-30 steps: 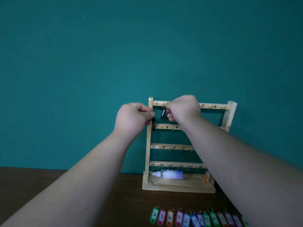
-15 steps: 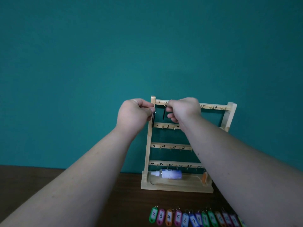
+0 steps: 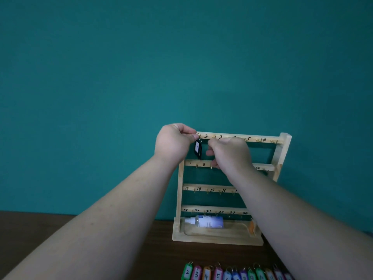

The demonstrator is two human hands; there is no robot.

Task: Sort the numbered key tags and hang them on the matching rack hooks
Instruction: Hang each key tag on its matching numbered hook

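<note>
left grip (image 3: 173,145) pinches the ring of black tag 1 (image 3: 197,148) at the rack (image 3: 283,152) top-left hook, right grip (image 3: 232,154) curled just beside it, can't tell if holding anything, other tags (image 3: 218,274) rowed on table (image 3: 165,259) in front.

The key tag (image 3: 197,149) is black with a white label, the rack (image 3: 283,156) pale wood, the wall (image 3: 141,67) teal.

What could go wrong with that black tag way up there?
The left hand pinches the ring of the black tag at the top-left hook; if the ring isn't properly on, the tag may drop. Pushing up there might tip the wooden rack. An arm could knock the coloured tags out of line.
</note>
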